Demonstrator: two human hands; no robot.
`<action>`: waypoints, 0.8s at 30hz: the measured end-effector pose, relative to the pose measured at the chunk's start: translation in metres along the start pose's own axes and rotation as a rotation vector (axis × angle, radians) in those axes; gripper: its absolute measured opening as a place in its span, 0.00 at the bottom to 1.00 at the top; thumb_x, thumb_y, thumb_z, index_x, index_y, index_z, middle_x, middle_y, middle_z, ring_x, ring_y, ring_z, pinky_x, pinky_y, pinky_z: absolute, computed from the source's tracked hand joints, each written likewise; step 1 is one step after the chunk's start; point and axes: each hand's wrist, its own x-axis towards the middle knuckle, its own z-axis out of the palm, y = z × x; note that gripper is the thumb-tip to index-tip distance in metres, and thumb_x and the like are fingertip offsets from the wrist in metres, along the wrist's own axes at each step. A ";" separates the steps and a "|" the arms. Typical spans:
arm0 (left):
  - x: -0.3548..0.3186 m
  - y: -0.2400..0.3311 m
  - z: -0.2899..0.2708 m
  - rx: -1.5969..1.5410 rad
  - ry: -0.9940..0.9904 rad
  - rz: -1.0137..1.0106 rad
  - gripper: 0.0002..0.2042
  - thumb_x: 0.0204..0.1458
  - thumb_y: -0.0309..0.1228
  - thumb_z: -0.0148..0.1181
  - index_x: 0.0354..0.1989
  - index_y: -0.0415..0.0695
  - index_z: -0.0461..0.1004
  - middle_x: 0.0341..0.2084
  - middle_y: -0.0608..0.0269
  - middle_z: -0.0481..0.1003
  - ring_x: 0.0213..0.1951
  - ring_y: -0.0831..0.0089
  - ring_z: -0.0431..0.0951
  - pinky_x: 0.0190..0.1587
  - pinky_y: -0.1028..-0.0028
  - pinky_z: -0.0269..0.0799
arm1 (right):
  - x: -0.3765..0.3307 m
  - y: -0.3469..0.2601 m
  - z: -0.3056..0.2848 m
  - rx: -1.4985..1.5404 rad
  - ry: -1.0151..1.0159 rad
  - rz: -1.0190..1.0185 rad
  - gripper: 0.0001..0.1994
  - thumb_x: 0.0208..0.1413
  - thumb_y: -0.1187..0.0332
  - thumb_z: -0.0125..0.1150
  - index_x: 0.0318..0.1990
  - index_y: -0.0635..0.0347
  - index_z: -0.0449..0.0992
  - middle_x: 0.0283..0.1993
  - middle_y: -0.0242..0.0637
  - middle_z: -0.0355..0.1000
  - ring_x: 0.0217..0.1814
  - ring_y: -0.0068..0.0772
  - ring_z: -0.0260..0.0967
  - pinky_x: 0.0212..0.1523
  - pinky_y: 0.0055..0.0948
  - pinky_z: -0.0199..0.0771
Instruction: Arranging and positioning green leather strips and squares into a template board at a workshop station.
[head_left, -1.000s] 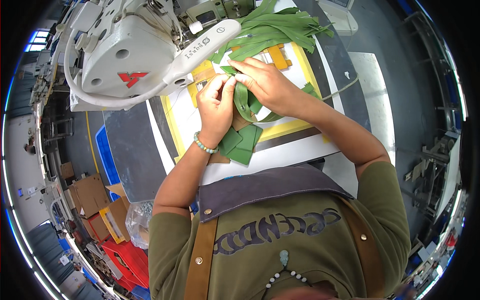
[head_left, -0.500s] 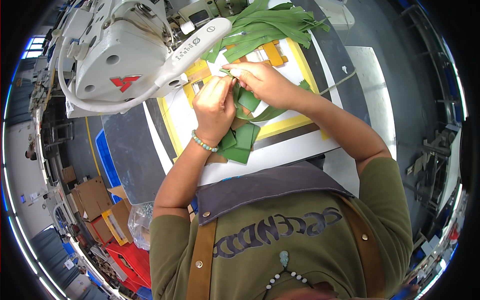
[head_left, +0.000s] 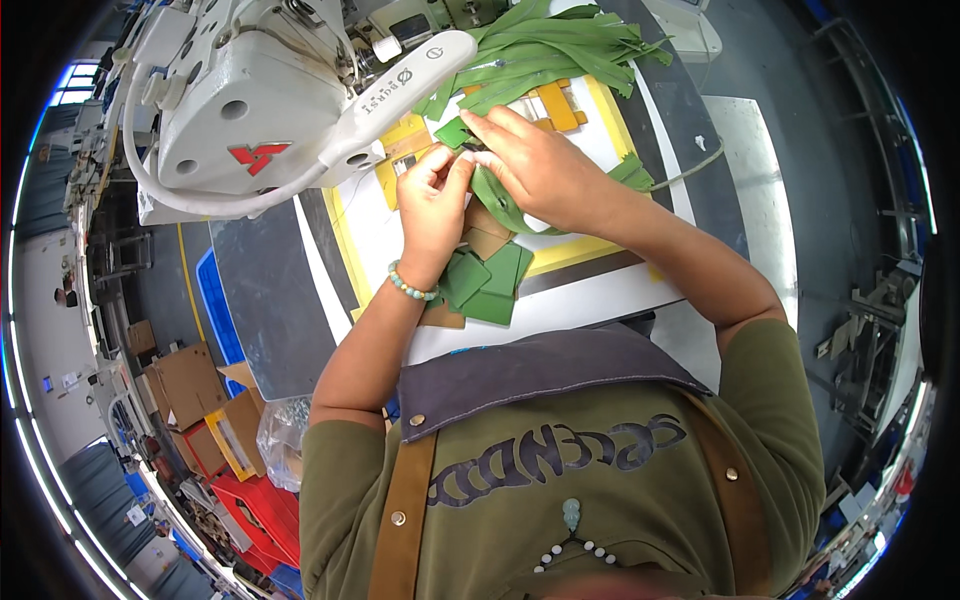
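My left hand (head_left: 433,205) and my right hand (head_left: 545,168) meet over the work surface, fingertips pinched close together. Between them, a green strip that looks like zipper tape (head_left: 498,203) loops down below my right hand, its end at the fingertips. A small green patch (head_left: 453,133) sticks up at that end, by my right index finger. My left thumb and finger close on the strip's end, though the exact grip is partly hidden. Just below my left wrist lies a loose stack of green square pieces (head_left: 492,295) with brown pieces (head_left: 486,232) beside it.
A white sewing machine (head_left: 240,110) stands at the upper left, its long arm cover reaching toward my hands. Many green strips (head_left: 560,45) are heaped at the back. A yellow-edged template (head_left: 612,125) lies under my hands. Cardboard boxes (head_left: 185,385) and a red crate (head_left: 262,510) are at left.
The small green patch now stands up at the fingertips. My right fingers have spread over it, and my left hand has shifted slightly right. A square near my left wrist shows more fully.
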 end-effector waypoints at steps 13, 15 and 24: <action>-0.002 -0.006 0.002 0.134 0.068 0.110 0.09 0.60 0.24 0.63 0.28 0.34 0.73 0.20 0.68 0.65 0.24 0.83 0.63 0.27 0.76 0.59 | 0.000 0.014 0.008 -0.028 0.118 -0.101 0.20 0.63 0.70 0.56 0.58 0.73 0.73 0.47 0.51 0.73 0.39 0.52 0.77 0.39 0.42 0.78; -0.005 0.006 0.006 0.233 0.083 0.182 0.08 0.59 0.23 0.63 0.28 0.34 0.73 0.20 0.67 0.64 0.24 0.81 0.63 0.26 0.75 0.59 | 0.000 0.010 0.010 0.031 0.123 -0.074 0.19 0.63 0.70 0.55 0.57 0.73 0.74 0.47 0.52 0.73 0.40 0.52 0.76 0.40 0.42 0.77; 0.002 0.002 0.010 0.262 0.091 0.316 0.09 0.58 0.22 0.63 0.28 0.34 0.72 0.21 0.65 0.66 0.23 0.77 0.62 0.27 0.74 0.60 | 0.011 0.017 0.000 0.108 0.086 -0.112 0.17 0.63 0.73 0.50 0.54 0.76 0.75 0.50 0.55 0.72 0.46 0.54 0.73 0.49 0.44 0.75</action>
